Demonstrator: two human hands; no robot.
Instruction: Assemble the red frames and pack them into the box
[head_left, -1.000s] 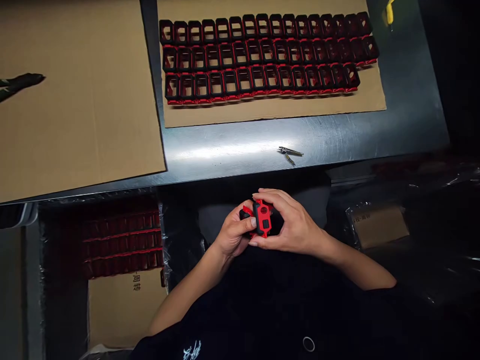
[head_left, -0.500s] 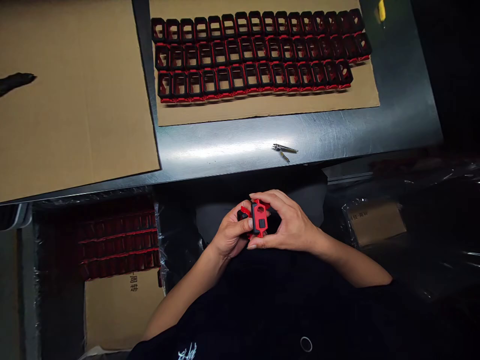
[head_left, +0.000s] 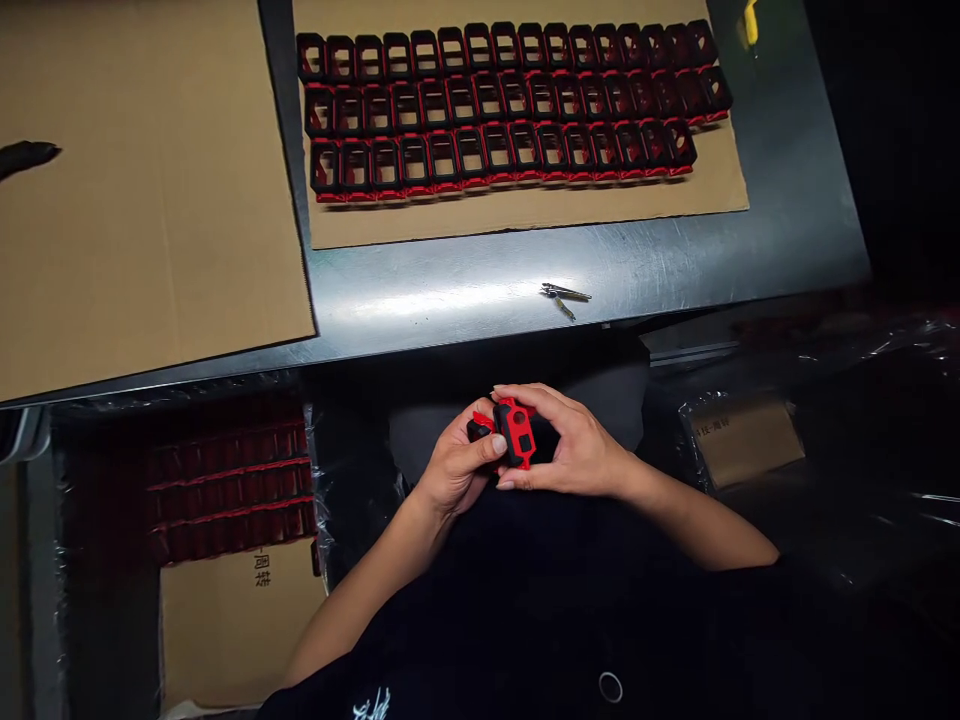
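Note:
A red and black part (head_left: 516,434) is held between both hands over my lap, its red face with a round and a square opening turned up. My left hand (head_left: 461,460) grips its left side, the thumb pressed on the black rim; a second dark and red piece shows partly between its fingers. My right hand (head_left: 574,445) is curved round the right side, fingertips at the top edge and thumb at the bottom edge. Beyond the hands, three rows of red and black frames (head_left: 499,150) stand on a cardboard sheet (head_left: 420,225).
Small metal tools (head_left: 564,294) lie near the edge of the metal table (head_left: 427,290). Another cardboard sheet (head_left: 150,220) covers the left side. A plastic-lined box at lower left holds more red parts (head_left: 240,490) and cardboard (head_left: 232,630). Something yellow (head_left: 751,22) lies at the upper right.
The view has shifted slightly. The held part is tilted a little differently, and both hands keep their grip on it.

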